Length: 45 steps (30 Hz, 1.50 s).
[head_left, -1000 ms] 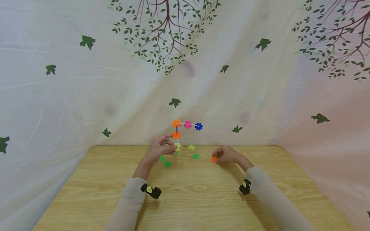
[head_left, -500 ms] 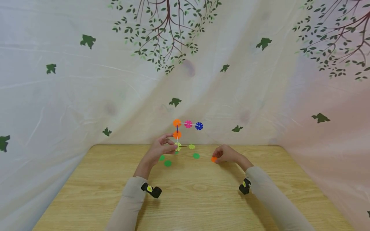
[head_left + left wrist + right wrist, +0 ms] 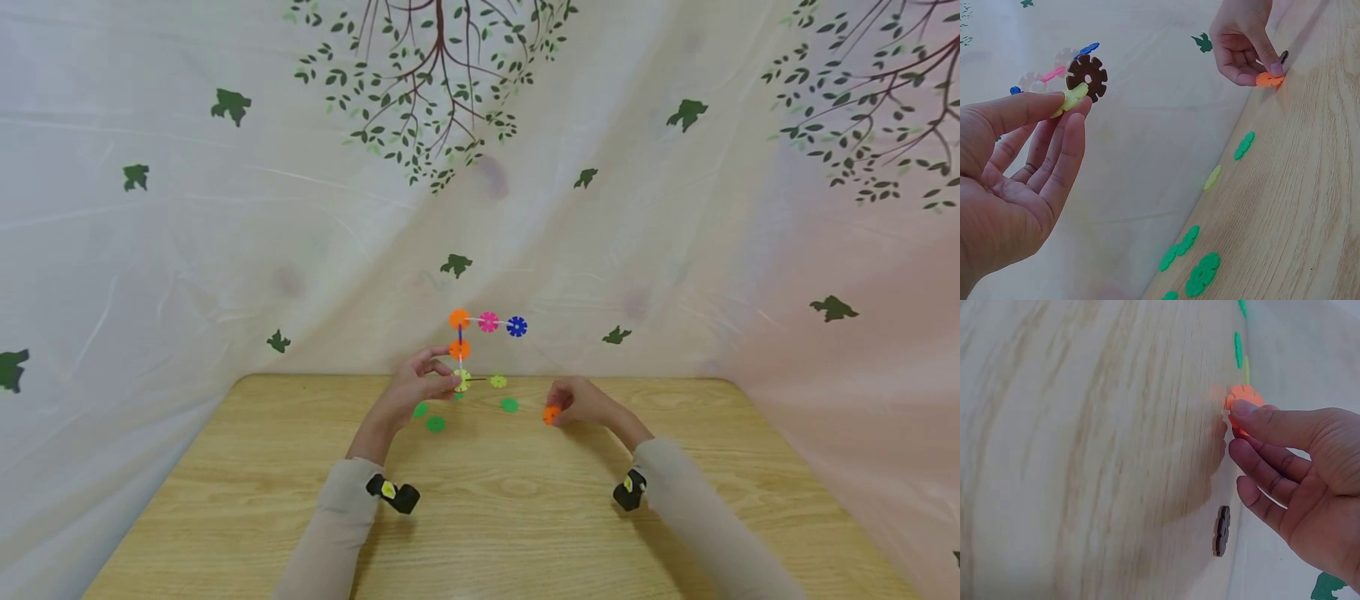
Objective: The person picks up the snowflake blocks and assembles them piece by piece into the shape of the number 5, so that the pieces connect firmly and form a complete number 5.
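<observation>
Item: orange disc (image 3: 552,414), which we pinched in our right hand (image 3: 581,402) low over the bench (image 3: 525,517). Disc assembly (image 3: 480,333), upright, pinched at its yellow-green disc (image 3: 1071,100) in our left hand (image 3: 412,392), stood to the orange disc's left, apart.

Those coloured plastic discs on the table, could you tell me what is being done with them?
A person is slotting toothed discs together at a wooden table. The left hand pinches the yellow disc at the bottom of a small upright structure of orange, pink and blue discs. The right hand pinches a loose orange disc at the table surface. Several green discs and a dark disc lie loose on the table.
</observation>
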Available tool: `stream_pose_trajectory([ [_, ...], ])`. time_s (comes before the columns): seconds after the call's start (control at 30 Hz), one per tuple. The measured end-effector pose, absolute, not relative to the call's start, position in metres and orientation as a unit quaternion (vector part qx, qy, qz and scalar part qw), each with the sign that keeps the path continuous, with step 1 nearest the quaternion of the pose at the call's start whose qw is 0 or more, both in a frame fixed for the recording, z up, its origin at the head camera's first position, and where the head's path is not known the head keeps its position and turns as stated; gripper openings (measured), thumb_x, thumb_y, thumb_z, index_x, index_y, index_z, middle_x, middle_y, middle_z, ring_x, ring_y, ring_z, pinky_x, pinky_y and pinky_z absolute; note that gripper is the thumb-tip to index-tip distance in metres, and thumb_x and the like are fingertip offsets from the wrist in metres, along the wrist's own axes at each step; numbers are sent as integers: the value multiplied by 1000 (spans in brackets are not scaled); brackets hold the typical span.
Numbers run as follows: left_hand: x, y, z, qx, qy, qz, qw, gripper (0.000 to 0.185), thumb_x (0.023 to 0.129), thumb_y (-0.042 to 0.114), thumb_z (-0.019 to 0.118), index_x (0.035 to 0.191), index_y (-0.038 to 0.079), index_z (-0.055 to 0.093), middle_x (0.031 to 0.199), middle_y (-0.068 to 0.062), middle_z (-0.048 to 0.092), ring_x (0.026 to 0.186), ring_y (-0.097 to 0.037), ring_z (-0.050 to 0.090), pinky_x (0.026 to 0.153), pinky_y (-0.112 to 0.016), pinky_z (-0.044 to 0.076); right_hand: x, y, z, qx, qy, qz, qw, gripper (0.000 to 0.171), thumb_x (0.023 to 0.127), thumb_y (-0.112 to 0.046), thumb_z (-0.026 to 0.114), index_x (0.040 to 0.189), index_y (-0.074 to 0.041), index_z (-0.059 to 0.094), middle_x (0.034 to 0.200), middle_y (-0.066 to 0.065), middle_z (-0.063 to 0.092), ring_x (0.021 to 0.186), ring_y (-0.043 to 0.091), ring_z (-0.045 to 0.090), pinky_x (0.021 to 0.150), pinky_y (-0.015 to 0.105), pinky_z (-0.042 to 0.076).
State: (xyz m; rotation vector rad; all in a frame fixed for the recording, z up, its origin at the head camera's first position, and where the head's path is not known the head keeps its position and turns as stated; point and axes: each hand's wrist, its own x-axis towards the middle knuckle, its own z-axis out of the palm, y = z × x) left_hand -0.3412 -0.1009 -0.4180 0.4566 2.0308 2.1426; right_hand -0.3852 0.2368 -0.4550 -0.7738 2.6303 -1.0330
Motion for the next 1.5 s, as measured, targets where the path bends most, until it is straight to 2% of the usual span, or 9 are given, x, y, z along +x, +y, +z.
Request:
stream_pose_trajectory([
  [0.1, -341, -101, -418, 155, 675, 717, 76, 56, 85, 4, 67, 135, 9, 43, 90, -5, 51, 77, -22, 65, 88, -52, 50, -383, 232, -455, -267, 889, -359, 99, 23, 72, 1, 77, 90, 0, 63, 84, 13, 64, 73, 15, 55, 65, 25, 49],
  [0.27, -342, -102, -418, 155, 674, 718, 76, 56, 85, 4, 67, 135, 8, 43, 90, -5, 51, 75, -19, 65, 78, -37, 56, -381, 225, -454, -270, 892, -355, 76, 19, 74, 1, 75, 89, -1, 63, 82, 12, 63, 73, 15, 54, 66, 25, 48],
  [0.4, -342, -103, -418, 156, 677, 715, 77, 57, 85, 4, 67, 136, 7, 42, 90, -6, 51, 74, -17, 65, 76, -34, 57, -380, 218, -453, -269, 895, -352, 56, 17, 76, -1, 74, 89, -3, 64, 83, 8, 64, 75, 15, 55, 69, 27, 48],
  [0.57, -338, -105, -413, 160, 676, 713, 89, 60, 86, 3, 66, 139, 6, 38, 91, -6, 51, 76, -18, 65, 80, -36, 56, -378, 206, -449, -273, 890, -362, 48, 16, 81, -2, 70, 97, -3, 67, 85, 7, 67, 75, 16, 57, 69, 28, 51],
  [0.9, -342, -105, -418, 160, 669, 721, 81, 60, 85, 4, 67, 138, 7, 40, 89, -6, 53, 76, -16, 65, 92, -55, 46, -374, 185, -443, -291, 859, -420, 21, 23, 83, -7, 70, 104, 2, 69, 86, 11, 70, 72, 13, 60, 62, 22, 51],
  [1.13, -342, -104, -418, 157, 663, 728, 79, 56, 85, 2, 67, 135, 7, 43, 87, -5, 54, 74, -17, 66, 89, -53, 49, -364, 167, -428, -247, 831, -497, 18, 20, 85, -11, 69, 104, -4, 68, 85, 13, 68, 78, 39, 61, 65, 39, 54],
  [1.2, -342, -103, -419, 157, 663, 728, 78, 56, 84, 1, 67, 135, 7, 43, 87, -5, 54, 74, -17, 66, 87, -51, 50, -361, 163, -423, -237, 821, -520, 18, 21, 85, -14, 69, 104, -4, 68, 87, 16, 68, 80, 42, 61, 66, 39, 54],
  [1.33, -341, -102, -418, 156, 658, 733, 79, 56, 84, 0, 66, 135, 5, 42, 87, -5, 54, 75, -18, 66, 88, -53, 48, -356, 156, -414, -224, 801, -555, 15, 24, 86, -17, 69, 105, -3, 66, 93, 21, 68, 83, 39, 63, 67, 36, 55],
  [1.5, -340, -102, -417, 158, 656, 734, 77, 56, 85, 0, 65, 135, 5, 41, 86, -4, 54, 73, -16, 66, 91, -57, 45, -350, 149, -407, -225, 779, -585, 16, 25, 86, -16, 68, 107, -1, 63, 95, 21, 69, 85, 38, 65, 76, 55, 53],
])
